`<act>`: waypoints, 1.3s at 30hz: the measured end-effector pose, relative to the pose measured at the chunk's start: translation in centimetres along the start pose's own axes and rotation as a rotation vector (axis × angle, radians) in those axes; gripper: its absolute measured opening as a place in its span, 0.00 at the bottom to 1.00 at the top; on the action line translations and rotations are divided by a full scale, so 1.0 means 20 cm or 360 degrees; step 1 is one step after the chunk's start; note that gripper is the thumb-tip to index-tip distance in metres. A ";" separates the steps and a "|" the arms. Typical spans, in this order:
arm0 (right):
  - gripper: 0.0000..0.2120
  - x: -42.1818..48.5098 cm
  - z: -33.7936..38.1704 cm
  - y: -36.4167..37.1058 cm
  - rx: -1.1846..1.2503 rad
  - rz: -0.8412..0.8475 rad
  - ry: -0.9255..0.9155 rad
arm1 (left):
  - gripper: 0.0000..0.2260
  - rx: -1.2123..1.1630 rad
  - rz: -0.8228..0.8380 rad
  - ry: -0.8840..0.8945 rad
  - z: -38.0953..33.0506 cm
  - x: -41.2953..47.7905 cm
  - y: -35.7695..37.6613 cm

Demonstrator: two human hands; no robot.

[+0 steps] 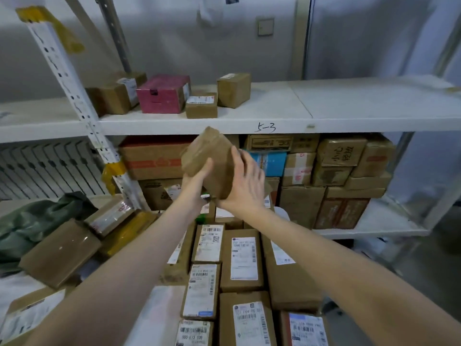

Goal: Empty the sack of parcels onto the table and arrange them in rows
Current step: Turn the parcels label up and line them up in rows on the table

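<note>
I have the small brown cardboard parcel wrapped in glossy tape [212,156] up in the air. It is tilted on one corner, in front of the edge of the white metal shelf [324,121] and above the rows of brown boxes with white labels [243,258] laid out beneath my forearms. My left hand [195,179] cups its lower left side with the thumb lying up the near face; the fingers are hidden behind it. My right hand [245,181] lies flat against its right face, fingers straight, pressing rather than gripping. The parcel looks light and stiff, but the tape is likely slick. I would hold opposite faces near the lower edges, not the smooth middle. The crumpled dark green sack [37,221] lies at my left.
</note>
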State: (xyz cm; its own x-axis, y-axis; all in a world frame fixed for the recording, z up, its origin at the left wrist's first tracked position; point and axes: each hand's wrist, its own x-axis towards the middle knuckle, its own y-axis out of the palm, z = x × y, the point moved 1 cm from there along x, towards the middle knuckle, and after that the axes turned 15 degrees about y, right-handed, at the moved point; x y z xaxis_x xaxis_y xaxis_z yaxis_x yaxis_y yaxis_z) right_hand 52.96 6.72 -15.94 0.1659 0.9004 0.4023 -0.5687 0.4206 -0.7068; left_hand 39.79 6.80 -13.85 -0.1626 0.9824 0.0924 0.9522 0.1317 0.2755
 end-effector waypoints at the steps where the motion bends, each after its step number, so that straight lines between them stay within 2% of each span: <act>1: 0.56 0.01 0.00 -0.01 -0.0021 -0.0007 -0.0063 | 0.41 -0.0148 0.0050 -0.0012 0.02 0.02 0.00; 2: 0.50 0.03 0.00 -0.04 0.0027 -0.0005 -0.0107 | 0.40 -0.0294 0.0087 -0.0063 0.03 0.06 0.00; 5: 0.19 0.10 -0.01 -0.12 0.0400 0.0082 -0.0418 | 0.31 -0.0574 -0.0009 -0.0176 0.07 0.14 -0.05; 7: 0.13 0.15 -0.01 -0.17 0.0446 0.0080 -0.0488 | 0.32 -0.0614 0.0007 -0.0287 0.12 0.19 -0.07; 8: 0.16 0.17 -0.01 -0.18 0.0368 0.0028 -0.0423 | 0.33 -0.0608 0.0034 -0.0339 0.15 0.19 -0.06; 9: 0.25 0.19 -0.03 -0.18 0.0250 -0.0044 -0.0271 | 0.35 -0.0580 0.0071 -0.0403 0.17 0.19 -0.04; 10: 0.37 0.20 -0.05 -0.19 0.0164 -0.0054 0.0001 | 0.36 -0.0562 0.0104 -0.0471 0.20 0.19 -0.02; 11: 0.48 0.20 -0.08 -0.21 0.0179 0.0054 0.0349 | 0.37 -0.0543 0.0107 -0.0519 0.22 0.18 0.00; 12: 0.54 0.21 -0.10 -0.22 0.0302 0.0239 0.0655 | 0.36 -0.0538 0.0120 -0.0527 0.24 0.19 0.01; 13: 0.55 0.22 -0.13 -0.23 0.0482 0.0434 0.0855 | 0.34 -0.0501 0.0129 -0.0507 0.23 0.18 0.02; 14: 0.50 0.23 -0.17 -0.24 0.0700 0.0641 0.0994 | 0.32 -0.0478 0.0139 -0.0486 0.22 0.19 0.03; 15: 0.41 0.24 -0.22 -0.24 0.0912 0.0868 0.1073 | 0.30 -0.0442 0.0144 -0.0473 0.21 0.20 0.04; 16: 0.30 0.24 -0.27 -0.25 0.1080 0.1071 0.1094 | 0.28 -0.0414 0.0168 -0.0459 0.21 0.21 0.05; 17: 0.23 0.23 -0.32 -0.26 0.1208 0.1219 0.1077 | 0.28 -0.0351 0.0198 -0.0441 0.21 0.23 0.06; 18: 0.26 0.21 -0.38 -0.26 0.1312 0.1315 0.1044 | 0.27 -0.0290 0.0228 -0.0415 0.20 0.24 0.07; 20: 0.38 0.20 -0.50 -0.26 0.1442 0.1538 0.1020 | 0.27 -0.0148 0.0280 -0.0370 0.19 0.24 0.13; 22: 0.44 0.20 -0.60 -0.25 0.1404 0.1734 0.1036 | 0.30 -0.0016 0.0308 -0.0379 0.20 0.24 0.17; 23: 0.45 0.21 -0.63 -0.25 0.1360 0.1751 0.1050 | 0.34 0.0077 0.0280 -0.0386 0.21 0.24 0.19; 25: 0.46 0.23 -0.64 -0.26 0.1385 0.1530 0.1105 | 0.38 0.0243 0.0100 -0.0380 0.29 0.28 0.23; 27: 0.48 0.27 -0.64 -0.24 0.1493 0.1142 0.1206 | 0.30 0.0344 -0.0078 -0.0284 0.32 0.28 0.29; 29: 0.51 0.31 -0.63 -0.23 0.1250 0.0734 0.1293 | 0.30 0.0293 -0.0018 -0.0252 0.33 0.23 0.39; 30: 0.52 0.34 -0.65 -0.22 0.0979 0.0599 0.1271 | 0.34 0.0241 0.0030 -0.0277 0.35 0.21 0.43; 32: 0.48 0.37 -0.69 -0.26 0.0706 0.0636 0.1050 | 0.48 0.0186 0.0029 -0.0318 0.38 0.19 0.47; 33: 0.41 0.37 -0.68 -0.28 0.0799 0.0735 0.0941 | 0.48 0.0134 0.0022 -0.0358 0.37 0.19 0.45; 35: 0.27 0.37 -0.71 -0.33 0.1081 0.0897 0.0897 | 0.30 -0.0019 0.0042 -0.0431 0.37 0.19 0.46; 36: 0.24 0.37 -0.74 -0.35 0.1167 0.0946 0.0916 | 0.24 -0.0071 0.0033 -0.0471 0.40 0.20 0.47; 39: 0.24 0.34 -0.83 -0.37 0.1506 0.1347 0.1148 | 0.19 -0.0067 0.0180 -0.0522 0.43 0.20 0.58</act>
State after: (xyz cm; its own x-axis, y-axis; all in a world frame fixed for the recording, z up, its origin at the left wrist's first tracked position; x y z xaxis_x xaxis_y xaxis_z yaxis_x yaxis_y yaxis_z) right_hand 71.66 11.61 -17.74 -0.2832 0.8153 -0.5050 -0.9587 -0.2251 0.1742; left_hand 52.48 13.37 -18.47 0.0417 0.9818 -0.1855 0.9468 0.0205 0.3212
